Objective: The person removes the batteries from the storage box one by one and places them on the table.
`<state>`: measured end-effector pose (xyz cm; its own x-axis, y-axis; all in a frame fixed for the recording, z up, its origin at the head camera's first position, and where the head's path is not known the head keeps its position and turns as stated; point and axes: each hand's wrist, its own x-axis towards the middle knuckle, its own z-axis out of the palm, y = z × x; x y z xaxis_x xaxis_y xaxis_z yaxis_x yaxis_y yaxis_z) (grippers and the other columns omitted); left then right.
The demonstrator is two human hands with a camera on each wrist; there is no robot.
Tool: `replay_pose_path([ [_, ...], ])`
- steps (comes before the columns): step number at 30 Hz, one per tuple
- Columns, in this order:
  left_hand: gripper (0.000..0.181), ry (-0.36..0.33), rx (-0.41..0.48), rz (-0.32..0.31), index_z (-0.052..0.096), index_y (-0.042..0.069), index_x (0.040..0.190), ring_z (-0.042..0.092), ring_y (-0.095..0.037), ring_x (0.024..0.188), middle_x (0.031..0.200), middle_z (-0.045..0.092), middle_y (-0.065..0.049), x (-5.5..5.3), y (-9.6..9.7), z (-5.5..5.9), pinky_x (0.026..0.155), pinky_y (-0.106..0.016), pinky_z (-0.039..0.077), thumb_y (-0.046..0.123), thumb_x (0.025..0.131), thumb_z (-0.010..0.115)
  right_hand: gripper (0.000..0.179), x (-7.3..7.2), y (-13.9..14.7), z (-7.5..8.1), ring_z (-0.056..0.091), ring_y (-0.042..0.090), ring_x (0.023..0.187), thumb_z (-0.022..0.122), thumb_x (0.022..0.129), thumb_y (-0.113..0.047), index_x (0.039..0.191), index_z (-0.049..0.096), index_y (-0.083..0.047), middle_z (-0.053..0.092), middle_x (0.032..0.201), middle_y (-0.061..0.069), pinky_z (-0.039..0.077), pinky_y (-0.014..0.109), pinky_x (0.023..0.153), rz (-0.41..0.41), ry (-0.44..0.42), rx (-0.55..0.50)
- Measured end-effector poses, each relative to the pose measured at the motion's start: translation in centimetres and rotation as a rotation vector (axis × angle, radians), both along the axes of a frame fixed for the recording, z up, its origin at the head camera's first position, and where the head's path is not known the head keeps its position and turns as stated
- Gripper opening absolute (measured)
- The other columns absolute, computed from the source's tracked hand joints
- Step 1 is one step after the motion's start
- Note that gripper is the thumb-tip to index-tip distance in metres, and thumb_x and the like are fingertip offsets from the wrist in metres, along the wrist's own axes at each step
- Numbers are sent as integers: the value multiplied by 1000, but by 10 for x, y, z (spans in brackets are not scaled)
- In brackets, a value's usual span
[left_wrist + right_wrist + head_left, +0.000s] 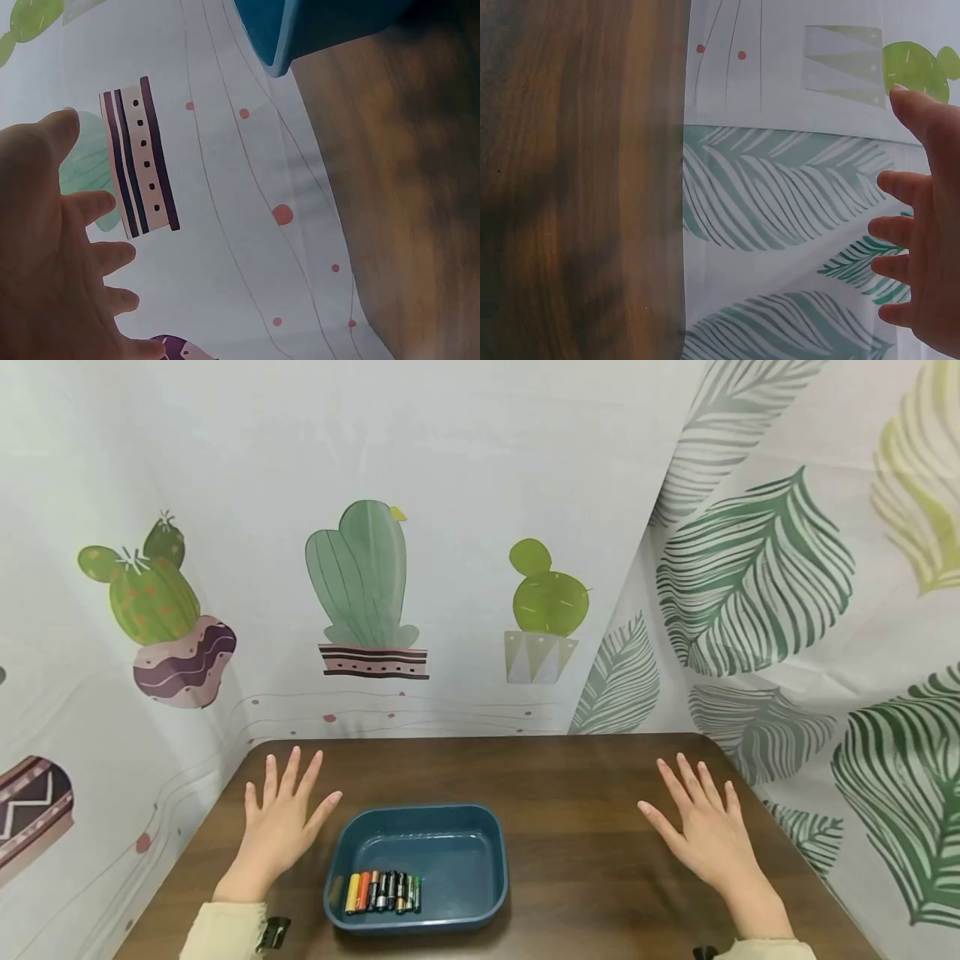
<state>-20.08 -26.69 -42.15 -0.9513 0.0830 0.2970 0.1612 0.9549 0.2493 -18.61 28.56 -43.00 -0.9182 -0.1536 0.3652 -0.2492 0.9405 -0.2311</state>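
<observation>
Your pale sleeves point(225, 933) reach in over a brown wood-grain table point(585, 868), your left hand point(273, 839) and right hand point(711, 843) both fully splayed and gripping nothing. Between them, nearer your left, sits a blue tray point(459, 878), a row of batteries point(383, 892) lined up in its near left corner.

Bright head view, dimmer wrist views, soft shadows on the table point(585, 827)

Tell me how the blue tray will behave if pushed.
The blue tray should stay stiff, judging by its moulded-looking walls. Wide and low, it seems unlikely to tip. The cylindrical batteries inside may roll, with room beside them.
</observation>
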Motion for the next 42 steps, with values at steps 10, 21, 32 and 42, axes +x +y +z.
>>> replay_pose_path([
  [10, 73, 3, -8, -5, 14, 18, 155, -14, -44, 142, 157, 9, -24, 0, 3, 3, 105, -73, -7, 55, 98, 40, 74, 0, -5, 2, 6, 42, 144, 50, 95, -51, 154, 22, -15, 16, 157, 21, -10, 60, 113, -8, 20, 7],
  [21, 71, 3, 9, -42, 18, 18, 155, -4, -46, 143, 156, 17, -24, 7, 12, 18, 108, -71, -1, 54, 98, 42, 74, 0, -11, 13, 17, 43, 142, 53, 93, -52, 149, 34, -9, 27, 153, 22, 2, 63, 113, 7, 70, 13],
  [32, 69, 2, 20, -64, 25, 14, 153, 13, -47, 141, 152, 28, -24, 12, 17, 23, 107, -70, 14, 50, 98, 47, 75, 3, -21, 20, 31, 44, 135, 56, 92, -52, 149, 34, -8, 39, 147, 21, 14, 64, 110, 30, 94, 10],
  [42, 67, 42, 23, -81, 35, 1, 146, 31, -47, 135, 143, 41, -27, 15, 19, 18, 101, -69, 30, 45, 99, 48, 68, 5, -34, 21, 39, 43, 130, 58, 93, -45, 145, 39, -6, 45, 143, 18, 27, 64, 103, 98, 114, -14],
])
